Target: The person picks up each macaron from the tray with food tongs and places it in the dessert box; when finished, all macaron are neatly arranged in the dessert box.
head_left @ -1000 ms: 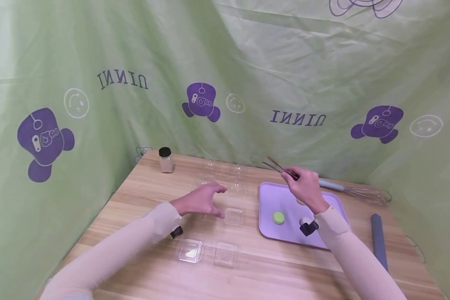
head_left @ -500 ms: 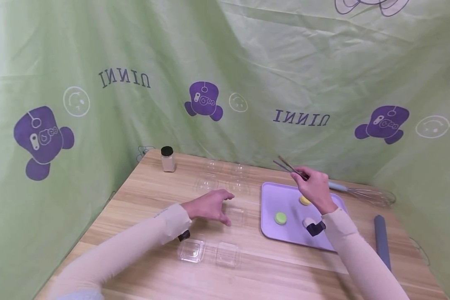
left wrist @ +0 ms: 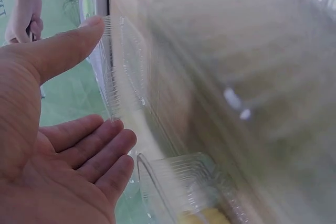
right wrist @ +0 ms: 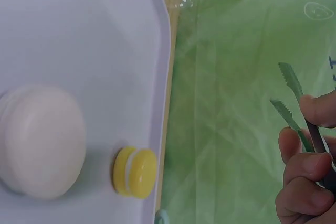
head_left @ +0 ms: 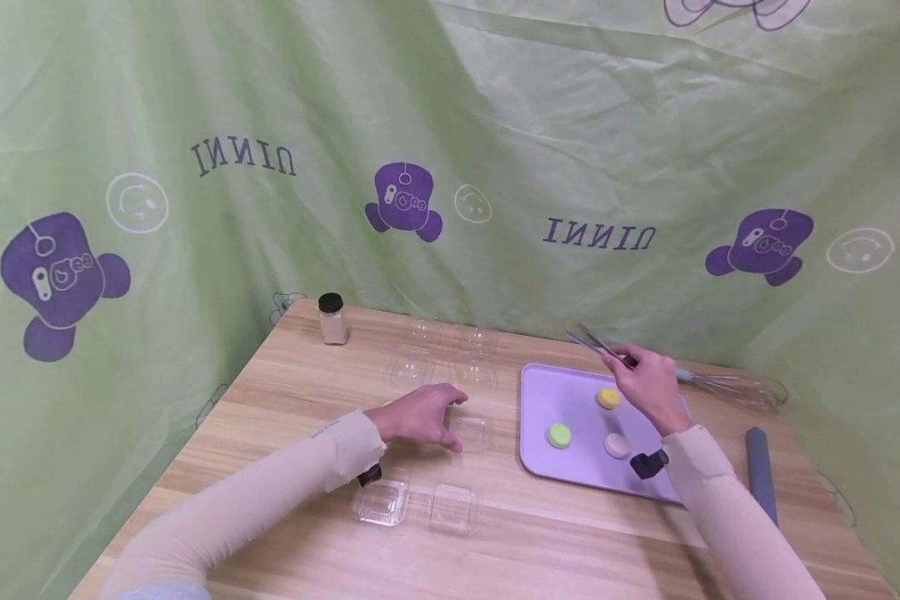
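My right hand [head_left: 648,385] grips a pair of metal tongs [head_left: 598,343] above the right part of the lilac tray [head_left: 536,462]. In the right wrist view the tong tips [right wrist: 285,113] stand apart with nothing between them. On the tray lie a green macaron [head_left: 558,435], a yellow macaron [head_left: 608,398] and a pale macaron [head_left: 617,446]. My left hand [head_left: 420,418] hovers with relaxed, spread fingers beside a clear plastic box [head_left: 471,433]. Low in the left wrist view, another clear box [left wrist: 168,182] holds a yellow macaron [left wrist: 207,216].
Nearer the front are two more clear boxes [head_left: 382,502] [head_left: 452,508]. Clear domed lids [head_left: 411,368] stand toward the back, left of the tray. A black-capped jar [head_left: 333,323] is at the back left. A whisk [head_left: 731,388] and a grey-blue rod [head_left: 760,475] lie right.
My right hand has moved to the right with the tongs, uncovering the yellow and pale macarons. My left hand has shifted slightly right and down and stays spread.
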`<state>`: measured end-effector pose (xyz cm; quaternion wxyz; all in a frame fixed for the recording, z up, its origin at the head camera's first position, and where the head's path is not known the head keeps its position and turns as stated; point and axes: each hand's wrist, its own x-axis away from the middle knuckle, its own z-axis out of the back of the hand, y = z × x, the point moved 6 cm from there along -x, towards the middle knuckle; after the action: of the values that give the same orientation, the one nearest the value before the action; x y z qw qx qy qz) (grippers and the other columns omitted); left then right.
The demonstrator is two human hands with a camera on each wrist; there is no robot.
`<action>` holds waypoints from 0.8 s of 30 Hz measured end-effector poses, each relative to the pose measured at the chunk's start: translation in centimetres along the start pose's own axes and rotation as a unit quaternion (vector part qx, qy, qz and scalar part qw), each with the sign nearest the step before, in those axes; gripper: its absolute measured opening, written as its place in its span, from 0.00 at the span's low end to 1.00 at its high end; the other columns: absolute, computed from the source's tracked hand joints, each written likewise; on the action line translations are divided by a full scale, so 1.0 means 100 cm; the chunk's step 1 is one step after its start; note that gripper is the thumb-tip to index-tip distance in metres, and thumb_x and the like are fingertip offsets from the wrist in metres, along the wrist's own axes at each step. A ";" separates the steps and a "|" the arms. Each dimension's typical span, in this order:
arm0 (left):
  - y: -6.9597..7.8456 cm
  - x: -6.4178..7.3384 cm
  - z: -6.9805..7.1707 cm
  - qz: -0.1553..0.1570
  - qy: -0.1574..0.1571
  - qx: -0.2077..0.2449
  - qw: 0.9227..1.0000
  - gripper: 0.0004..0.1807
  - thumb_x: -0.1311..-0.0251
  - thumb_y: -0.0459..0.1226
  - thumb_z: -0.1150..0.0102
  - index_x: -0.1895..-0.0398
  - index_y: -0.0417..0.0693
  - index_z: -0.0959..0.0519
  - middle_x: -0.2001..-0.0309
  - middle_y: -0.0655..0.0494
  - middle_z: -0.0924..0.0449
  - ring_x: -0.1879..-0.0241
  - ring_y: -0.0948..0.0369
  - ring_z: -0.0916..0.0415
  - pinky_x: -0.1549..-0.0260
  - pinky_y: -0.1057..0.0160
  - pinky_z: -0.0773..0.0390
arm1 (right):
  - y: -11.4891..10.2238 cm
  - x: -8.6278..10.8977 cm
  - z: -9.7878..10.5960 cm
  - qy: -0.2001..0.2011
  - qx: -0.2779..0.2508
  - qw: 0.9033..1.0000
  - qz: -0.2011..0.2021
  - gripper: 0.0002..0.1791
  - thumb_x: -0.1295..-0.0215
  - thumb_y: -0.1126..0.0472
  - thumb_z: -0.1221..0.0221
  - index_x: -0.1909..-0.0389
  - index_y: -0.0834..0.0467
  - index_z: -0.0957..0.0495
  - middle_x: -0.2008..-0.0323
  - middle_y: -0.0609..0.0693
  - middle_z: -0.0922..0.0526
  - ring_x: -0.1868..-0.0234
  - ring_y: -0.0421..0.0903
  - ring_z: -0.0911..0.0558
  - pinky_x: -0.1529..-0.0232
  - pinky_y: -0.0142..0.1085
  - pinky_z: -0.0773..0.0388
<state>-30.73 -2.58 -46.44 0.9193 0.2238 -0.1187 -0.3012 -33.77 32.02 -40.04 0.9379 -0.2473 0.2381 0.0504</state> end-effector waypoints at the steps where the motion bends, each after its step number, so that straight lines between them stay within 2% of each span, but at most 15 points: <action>1: 0.000 0.000 -0.001 0.000 0.000 0.000 1.000 0.49 0.56 0.49 0.20 0.30 0.42 0.30 0.32 0.48 0.25 0.31 0.51 0.28 0.27 0.53 0.29 | 0.003 0.001 0.000 -0.003 0.004 1.000 -0.007 0.15 0.33 0.52 0.36 0.56 0.59 0.13 0.77 0.53 0.15 0.79 0.42 0.26 0.71 0.34 0.31; 7: 0.000 0.002 -0.002 0.001 -0.001 -0.005 1.000 0.47 0.55 0.49 0.20 0.31 0.42 0.29 0.33 0.49 0.23 0.32 0.52 0.27 0.28 0.54 0.28 | 0.019 0.008 0.002 -0.024 0.016 0.999 -0.028 0.16 0.32 0.51 0.37 0.57 0.59 0.13 0.76 0.52 0.15 0.76 0.46 0.25 0.66 0.37 0.35; 12: -0.002 0.002 -0.003 -0.001 0.001 -0.004 1.000 0.46 0.55 0.49 0.20 0.32 0.42 0.28 0.34 0.49 0.23 0.33 0.52 0.27 0.29 0.54 0.28 | 0.028 0.013 0.002 -0.032 0.021 0.999 -0.027 0.13 0.33 0.53 0.38 0.62 0.59 0.12 0.82 0.48 0.20 0.78 0.44 0.29 0.67 0.36 0.39; 15: -0.003 0.002 -0.004 0.000 0.001 -0.005 1.000 0.46 0.55 0.49 0.20 0.32 0.42 0.27 0.34 0.49 0.23 0.33 0.52 0.26 0.29 0.54 0.27 | 0.036 0.018 0.002 -0.042 0.029 0.998 -0.035 0.14 0.33 0.53 0.39 0.61 0.60 0.13 0.82 0.47 0.22 0.79 0.43 0.30 0.68 0.35 0.39; 24: -0.002 0.001 -0.002 0.000 -0.002 -0.004 1.000 0.46 0.56 0.49 0.20 0.33 0.42 0.27 0.34 0.49 0.22 0.34 0.52 0.26 0.29 0.54 0.27 | 0.060 0.035 0.005 -0.064 0.052 0.995 -0.056 0.16 0.33 0.51 0.38 0.59 0.61 0.13 0.79 0.49 0.17 0.75 0.45 0.26 0.70 0.34 0.36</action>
<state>-30.72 -2.70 -46.77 0.9199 0.2200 -0.1190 -0.3022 -31.74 37.46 -43.99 0.9642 -0.2071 0.1655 0.0014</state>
